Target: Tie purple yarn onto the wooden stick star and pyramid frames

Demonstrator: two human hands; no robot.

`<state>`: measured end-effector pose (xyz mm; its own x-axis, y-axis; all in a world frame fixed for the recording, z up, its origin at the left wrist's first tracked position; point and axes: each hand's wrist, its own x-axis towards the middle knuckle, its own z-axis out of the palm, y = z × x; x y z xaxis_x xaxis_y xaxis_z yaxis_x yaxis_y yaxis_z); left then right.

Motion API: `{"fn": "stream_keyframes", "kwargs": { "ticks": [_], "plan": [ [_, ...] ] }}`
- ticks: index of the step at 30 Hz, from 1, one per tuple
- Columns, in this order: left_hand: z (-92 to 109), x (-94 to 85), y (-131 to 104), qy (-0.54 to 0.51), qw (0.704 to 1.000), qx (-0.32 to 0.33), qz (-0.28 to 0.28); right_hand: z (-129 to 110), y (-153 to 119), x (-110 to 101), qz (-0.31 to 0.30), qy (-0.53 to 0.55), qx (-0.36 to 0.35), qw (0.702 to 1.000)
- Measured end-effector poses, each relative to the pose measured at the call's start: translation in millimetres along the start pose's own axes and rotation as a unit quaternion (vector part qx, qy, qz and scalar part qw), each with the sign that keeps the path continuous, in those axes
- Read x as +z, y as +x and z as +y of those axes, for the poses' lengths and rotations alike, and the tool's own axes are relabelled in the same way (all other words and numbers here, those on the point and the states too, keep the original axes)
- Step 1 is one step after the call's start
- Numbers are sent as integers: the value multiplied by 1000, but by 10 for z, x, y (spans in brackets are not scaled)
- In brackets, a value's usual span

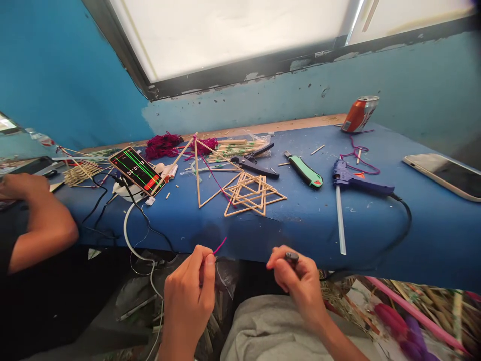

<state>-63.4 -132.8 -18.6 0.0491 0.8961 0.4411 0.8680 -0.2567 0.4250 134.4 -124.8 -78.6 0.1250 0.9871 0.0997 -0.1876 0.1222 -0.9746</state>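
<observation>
**Magenta strand pinched tight before a crowded worktop**

Here's the left hand (191, 291), thumb and fingers narrowed on a thin magenta yarn strand (220, 245), near the front edge of the blue worktop (300, 220); the right hand (296, 281) curls its fingers around a small dark object (291, 257), too covered to identify; only a short yarn end pokes out, so a slack pinch could, I'd judge, drop it off the edge!

Ahead lies a star-shaped frame of pale wooden sticks (251, 194), beside a triangular frame of pale sticks (198, 173); a magenta cord (214, 176) runs from that one's top to the star, so one snag might drag both; on the right, a blue glue gun (345, 176) juts its translucent stick frontward, easily bumped; a green utility knife (306, 171) sits between; leftward, a white cable (127, 235) hangs over the edge, a possible catch!
</observation>
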Motion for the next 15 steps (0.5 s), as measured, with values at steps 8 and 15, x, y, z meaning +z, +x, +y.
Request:
{"fn": "stream_keyframes", "kwargs": {
  "ticks": [8, 15],
  "plan": [
    [296, 206, -137, -100, 994, 4, 48, -81, -254, 570, 14, 170, 142, 975],
    [382, 310, -233, -111, 989, 58, 73, -307, -293, 679, 43, 297, 151, 942]
  ]
}}
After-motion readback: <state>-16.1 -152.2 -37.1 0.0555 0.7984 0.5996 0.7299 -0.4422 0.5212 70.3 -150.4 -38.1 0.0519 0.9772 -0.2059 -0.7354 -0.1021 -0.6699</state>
